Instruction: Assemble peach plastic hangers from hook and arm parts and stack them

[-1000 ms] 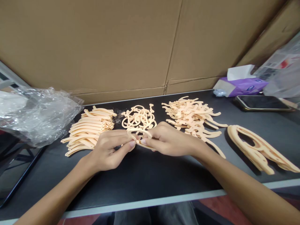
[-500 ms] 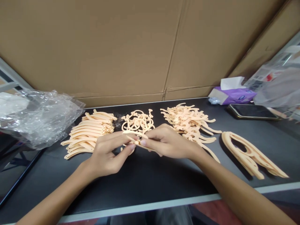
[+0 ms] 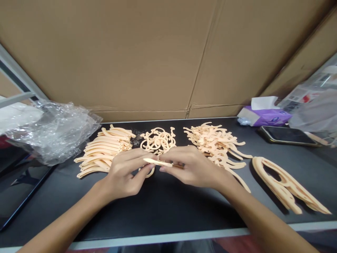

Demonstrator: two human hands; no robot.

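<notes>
Between my two hands is a cream plastic hanger arm (image 3: 158,162), seen nearly edge-on. My left hand (image 3: 129,172) pinches its left end between thumb and fingers. Curled around its right end, my right hand (image 3: 186,166) has the thumb below and the fingers above; part of the piece is hidden there. Just behind the hands lies a pile of curved hanger hooks (image 3: 158,138). Long curved arms (image 3: 105,147) are stacked to the left. A heap of thinner wavy arms (image 3: 213,137) lies to the right, partly behind my right wrist.
Folded hangers (image 3: 286,186) lie at the table's right. Behind them are a phone (image 3: 289,135) and a purple tissue pack (image 3: 265,116). Crumpled clear plastic (image 3: 58,133) and a dark glossy panel (image 3: 23,189) are at left. Cardboard (image 3: 131,59) stands along the back of the black table (image 3: 158,211).
The held pieces, spread apart with two curved strips showing, now appear as one flat, edge-on shape. My right hand has turned and its fingers curl more over the piece. The view has shifted slightly.
</notes>
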